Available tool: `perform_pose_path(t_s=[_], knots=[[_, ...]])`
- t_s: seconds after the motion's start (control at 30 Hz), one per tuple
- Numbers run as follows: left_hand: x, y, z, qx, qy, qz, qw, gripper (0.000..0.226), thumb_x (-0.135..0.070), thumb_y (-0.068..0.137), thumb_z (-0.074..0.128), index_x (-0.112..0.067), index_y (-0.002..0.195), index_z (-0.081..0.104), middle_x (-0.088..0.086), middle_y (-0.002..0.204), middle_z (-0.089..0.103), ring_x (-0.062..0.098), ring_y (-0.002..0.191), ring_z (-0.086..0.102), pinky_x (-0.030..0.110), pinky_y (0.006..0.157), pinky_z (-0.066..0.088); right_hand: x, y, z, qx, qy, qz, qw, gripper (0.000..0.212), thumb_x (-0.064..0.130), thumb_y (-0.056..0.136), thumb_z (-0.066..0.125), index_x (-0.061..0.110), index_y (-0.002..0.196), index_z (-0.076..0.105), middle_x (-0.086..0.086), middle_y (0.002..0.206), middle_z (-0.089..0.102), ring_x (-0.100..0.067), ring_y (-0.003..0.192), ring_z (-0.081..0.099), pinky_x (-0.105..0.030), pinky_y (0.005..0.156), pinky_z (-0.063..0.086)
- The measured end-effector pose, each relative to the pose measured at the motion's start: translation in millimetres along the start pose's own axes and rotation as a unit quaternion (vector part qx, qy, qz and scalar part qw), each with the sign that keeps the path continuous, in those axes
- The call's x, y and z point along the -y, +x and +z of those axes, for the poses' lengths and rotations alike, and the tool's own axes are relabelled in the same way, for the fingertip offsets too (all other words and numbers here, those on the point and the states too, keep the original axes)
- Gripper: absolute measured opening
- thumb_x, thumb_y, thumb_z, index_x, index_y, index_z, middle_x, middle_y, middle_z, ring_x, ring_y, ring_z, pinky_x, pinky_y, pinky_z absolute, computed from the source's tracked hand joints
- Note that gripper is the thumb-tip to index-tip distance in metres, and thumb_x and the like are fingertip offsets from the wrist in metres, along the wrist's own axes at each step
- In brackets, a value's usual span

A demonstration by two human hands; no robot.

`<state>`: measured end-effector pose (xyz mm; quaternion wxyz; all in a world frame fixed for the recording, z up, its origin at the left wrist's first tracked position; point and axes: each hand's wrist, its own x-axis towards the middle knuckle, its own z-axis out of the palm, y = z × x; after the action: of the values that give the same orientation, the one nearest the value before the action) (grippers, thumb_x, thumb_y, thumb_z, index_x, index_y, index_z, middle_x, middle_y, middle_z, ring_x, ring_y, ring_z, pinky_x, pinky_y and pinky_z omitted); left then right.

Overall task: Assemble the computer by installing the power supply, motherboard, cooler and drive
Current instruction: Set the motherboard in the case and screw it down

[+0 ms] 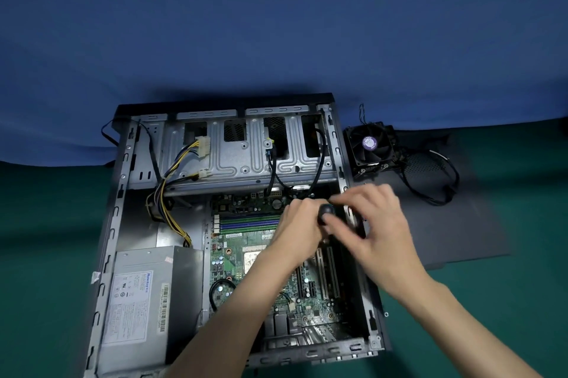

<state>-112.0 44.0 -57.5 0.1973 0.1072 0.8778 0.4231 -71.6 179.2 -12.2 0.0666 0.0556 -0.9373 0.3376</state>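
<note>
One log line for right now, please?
power supply: in case; motherboard: in case; cooler: outside, right; left hand: grips black handle; right hand: blurred

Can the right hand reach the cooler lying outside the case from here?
Probably yes: the cooler lies uncovered on the mat beside the case, and the right hand is above the case's right wall.

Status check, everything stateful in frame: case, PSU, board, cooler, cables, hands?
case: side open, lying flat.
power supply: seated in the case's near-left corner.
motherboard: in the case, no cooler on it.
cooler: outside the case, fan up.
white power connectors: unplugged, on the drive cage.
black-handled tool: held over the board.
left hand: grips the tool.
right hand: blurred, fingers at the handle, grip unclear.
</note>
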Motion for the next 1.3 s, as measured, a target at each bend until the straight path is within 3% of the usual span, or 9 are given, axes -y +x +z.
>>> perform_pose_path(t_s=[0.27, 0.5, 0.6, 0.8, 0.9, 0.97, 1.07, 1.2, 1.3], knots=[[-2.3, 4.3, 4.9, -0.026, 0.018, -0.004, 0.999, 0.039, 0.001, 0.082, 0.046, -0.018, 0.114, 0.059, 0.009, 0.096, 0.068, 0.028, 0.089, 0.061, 0.038, 0.076, 0.052, 16.7, 17.4, -5.7, 0.079, -0.134, -0.028, 0.987, 0.019, 0.018, 0.086, 0.07, 0.003, 0.084, 0.059, -0.01, 0.086, 0.053, -0.028, 0.086, 0.044, -0.044, 0.066, 0.047], [8.6, -8.1, 22.7, -0.103, -0.108, -0.029, 0.988, 0.051, 0.012, 0.072, 0.038, -0.037, 0.067, 0.049, 0.001, 0.062, 0.059, 0.027, 0.063, 0.055, 0.04, 0.06, 0.049, 26.0, 24.1, -4.5, 0.106, -0.206, 0.071, 0.97, 0.03, 0.044, 0.094, 0.053, 0.017, 0.092, 0.039, 0.0, 0.098, 0.049, -0.025, 0.091, 0.055, -0.032, 0.06, 0.032], [12.6, -3.3, 24.1, -0.105, -0.099, -0.026, 0.989, 0.044, 0.004, 0.077, 0.04, -0.031, 0.081, 0.065, -0.002, 0.064, 0.061, 0.023, 0.059, 0.052, 0.033, 0.055, 0.043, 27.2, 24.8, -4.8, 0.143, -0.181, 0.046, 0.972, 0.021, 0.03, 0.093, 0.055, 0.018, 0.106, 0.045, -0.001, 0.102, 0.048, -0.03, 0.086, 0.06, -0.034, 0.058, 0.035], [15.3, -7.7, 40.1, -0.132, -0.06, 0.011, 0.989, 0.031, -0.015, 0.07, 0.034, -0.022, 0.081, 0.062, -0.016, 0.055, 0.056, 0.003, 0.051, 0.042, 0.018, 0.051, 0.029, 29.6, 23.0, -0.2, 0.15, -0.196, 0.079, 0.966, 0.024, 0.032, 0.094, 0.052, 0.018, 0.087, 0.033, -0.005, 0.097, 0.062, -0.033, 0.091, 0.061, -0.035, 0.061, 0.031], [12.2, -5.5, 39.8, -0.162, -0.039, -0.029, 0.986, 0.025, -0.003, 0.074, 0.038, -0.003, 0.072, 0.063, 0.012, 0.057, 0.054, 0.023, 0.055, 0.042, 0.027, 0.06, 0.029, 31.6, 27.0, -3.4, 0.15, -0.218, 0.083, 0.961, 0.03, 0.037, 0.09, 0.057, 0.017, 0.089, 0.035, -0.005, 0.095, 0.064, -0.034, 0.091, 0.063, -0.034, 0.06, 0.029], [13.1, -2.7, 35.4, -0.171, -0.064, -0.067, 0.981, 0.038, 0.004, 0.077, 0.04, -0.018, 0.05, 0.054, -0.008, 0.044, 0.045, 0.007, 0.046, 0.034, 0.025, 0.054, 0.026, 32.3, 28.9, -4.0, 0.169, -0.212, 0.049, 0.961, 0.025, 0.029, 0.088, 0.057, 0.018, 0.093, 0.035, -0.004, 0.093, 0.06, -0.034, 0.09, 0.062, -0.034, 0.059, 0.029], [11.1, -4.6, 33.9, -0.137, -0.144, -0.061, 0.978, 0.048, 0.008, 0.076, 0.046, -0.037, 0.063, 0.054, -0.02, 0.052, 0.055, -0.006, 0.051, 0.045, 0.012, 0.048, 0.032, 31.9, 29.5, -2.4, 0.181, -0.187, 0.046, 0.964, 0.018, 0.023, 0.092, 0.051, 0.018, 0.092, 0.034, -0.007, 0.093, 0.061, -0.036, 0.09, 0.06, -0.035, 0.06, 0.029], [2.4, -3.0, 34.7, -0.176, -0.194, -0.053, 0.964, 0.052, 0.021, 0.064, 0.039, -0.031, 0.057, 0.045, -0.021, 0.051, 0.054, -0.006, 0.051, 0.046, 0.008, 0.053, 0.032, 31.2, 36.2, -4.0, 0.147, -0.223, 0.083, 0.96, 0.028, 0.039, 0.093, 0.056, 0.017, 0.09, 0.038, -0.007, 0.097, 0.064, -0.034, 0.093, 0.062, -0.033, 0.063, 0.031], [6.1, 2.5, 33.4, -0.157, -0.227, -0.069, 0.958, 0.052, 0.021, 0.071, 0.04, -0.028, 0.061, 0.054, -0.017, 0.051, 0.053, -0.006, 0.054, 0.043, 0.019, 0.055, 0.034, 30.3, 37.0, -3.6, 0.156, -0.204, 0.043, 0.965, 0.025, 0.022, 0.087, 0.06, 0.016, 0.098, 0.038, -0.005, 0.092, 0.063, -0.035, 0.087, 0.062, -0.034, 0.06, 0.029]])
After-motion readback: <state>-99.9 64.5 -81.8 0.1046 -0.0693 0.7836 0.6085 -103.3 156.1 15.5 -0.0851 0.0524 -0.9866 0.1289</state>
